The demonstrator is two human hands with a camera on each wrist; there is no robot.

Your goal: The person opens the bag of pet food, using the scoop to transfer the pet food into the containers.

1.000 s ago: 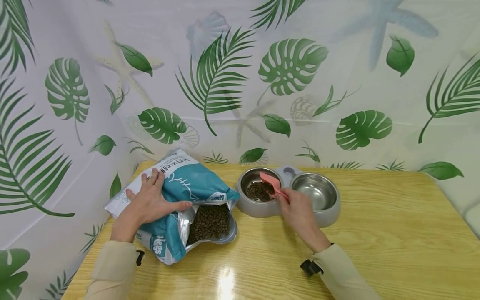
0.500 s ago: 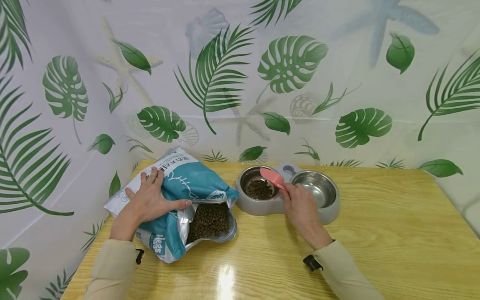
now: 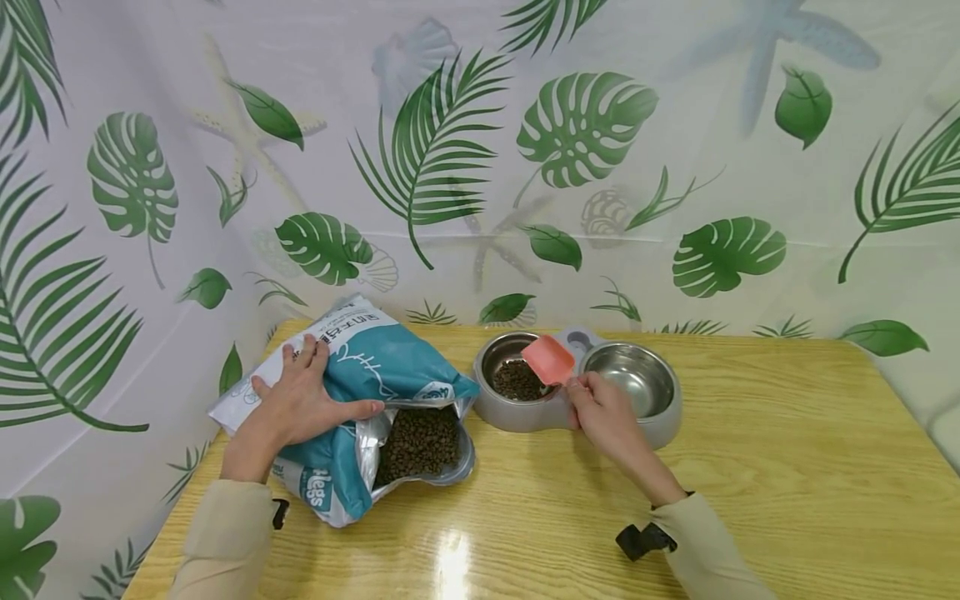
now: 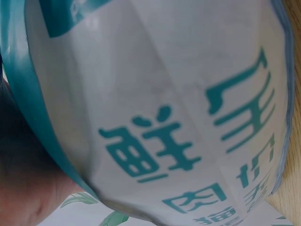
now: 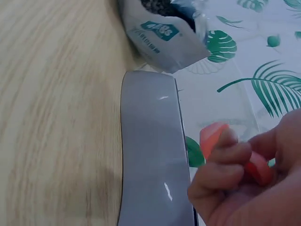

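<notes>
3 views. Head: high up, facing forward and down, widest, table (image 3: 787, 442) plus leafy backdrop (image 3: 480, 108). Left wrist: very close to bag (image 4: 141, 84), printed side fills most of frame. Right wrist: low, near bowl stand (image 5: 153, 141), scene turned sideways. Head and right wrist share stand, bag, scoop (image 3: 548, 360), right hand (image 3: 609, 417).
</notes>
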